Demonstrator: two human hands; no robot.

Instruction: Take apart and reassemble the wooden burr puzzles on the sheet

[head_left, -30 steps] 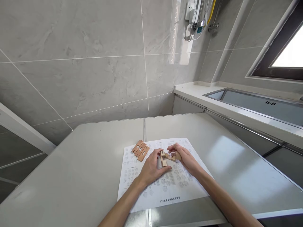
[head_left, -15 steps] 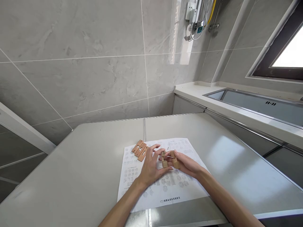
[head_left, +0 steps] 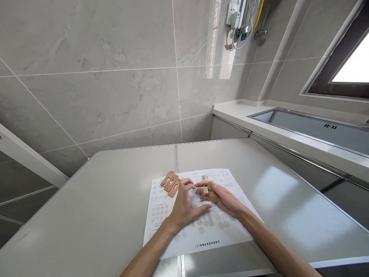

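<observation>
Small notched wooden puzzle blocks (head_left: 212,194) are in my right hand (head_left: 227,200), its thumb and fingers closed round them. A lighter end of a block (head_left: 204,178) sticks up past the fingertips. My left hand (head_left: 184,206) is open just to the left, fingers curved and thumb stretched out apart from them. Its fingertips come close to the right hand's fingers; whether they touch I cannot tell. Both hands are over a printed sheet (head_left: 170,242) covered with small line drawings. Flat brown wooden pieces (head_left: 170,183) with cut-outs lie at the sheet's upper left, beside the left fingers.
The sheet lies on a pale glossy table (head_left: 100,215) with a seam down its middle. Beyond it stands a grey tiled wall (head_left: 115,100). A counter (head_left: 230,111) with a sink (head_left: 302,123) runs along the right, under a window (head_left: 351,65). Sockets and cables (head_left: 238,23) hang at the upper right.
The numbered block that stood between both hands has left the left fingers and is now tipped in with the blocks in my right hand. The left hand has opened and holds nothing.
</observation>
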